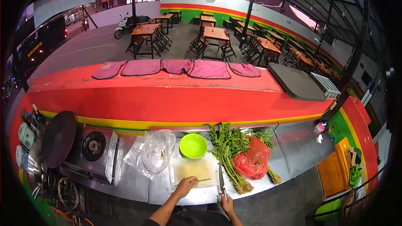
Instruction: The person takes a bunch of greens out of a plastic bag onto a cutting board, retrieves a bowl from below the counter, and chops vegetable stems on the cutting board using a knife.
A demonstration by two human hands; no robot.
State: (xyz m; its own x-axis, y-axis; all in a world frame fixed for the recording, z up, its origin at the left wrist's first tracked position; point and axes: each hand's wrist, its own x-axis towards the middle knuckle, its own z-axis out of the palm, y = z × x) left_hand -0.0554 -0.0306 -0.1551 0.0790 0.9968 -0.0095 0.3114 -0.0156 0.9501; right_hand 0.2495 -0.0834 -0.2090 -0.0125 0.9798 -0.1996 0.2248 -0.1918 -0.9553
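Note:
My left hand point(186, 185) is closed over the lower part of a white cutting board point(182, 166), with a thin pale-green stalk point(204, 180) between its fingers, pointing right. In my right hand point(226, 204) is a knife point(222, 179), its blade directed away from me along the board's right edge. Behind the board stands a bright green bowl point(193, 145). Bundles of leafy greens point(228, 148) lie to the right of the knife, their root ends toward me. A red plastic bag point(252, 159) rests among them.
A clear plastic bag point(159, 152) lies left of the bowl on the steel counter point(132, 180). Farther left are a gas stove point(94, 145) and a large dark pan point(58, 139). Beyond the counter, a red ledge point(167, 84) carries pink cloths point(210, 69) and dark trays point(295, 81).

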